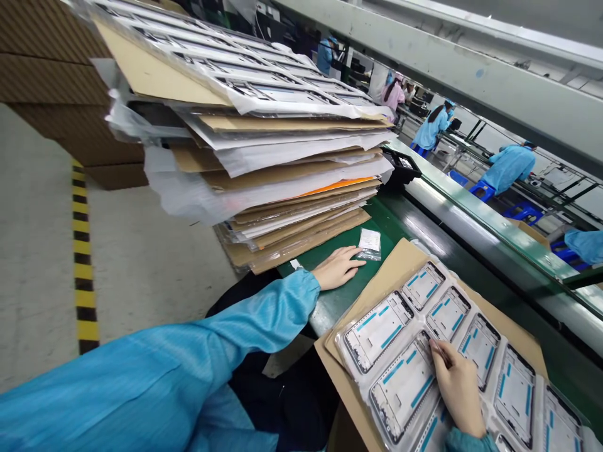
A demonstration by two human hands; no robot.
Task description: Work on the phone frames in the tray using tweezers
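Observation:
My left hand (338, 268) lies on the green work surface (342, 304) with its fingers stretched out. Its fingertips reach the lower edge of a small clear zip bag (370, 243) with a white label. Over a clear plastic tray (426, 320), my right hand (458, 384) is closed in a pinch. Between its fingers is a thin dark tool (441, 353) that looks like tweezers, partly hidden by them. Its tip is at the upper end of a phone frame (402, 386) with blue strips. Several similar frames sit in the tray, which rests on brown cardboard (372, 282).
A tall stack of trays with cardboard sheets (287, 169) rises at the left of the work surface. A dark conveyor belt (438, 232) runs along the far side, near a black bin (400, 166). Brown cartons (51, 75) stand behind. Co-workers (433, 125) are beyond.

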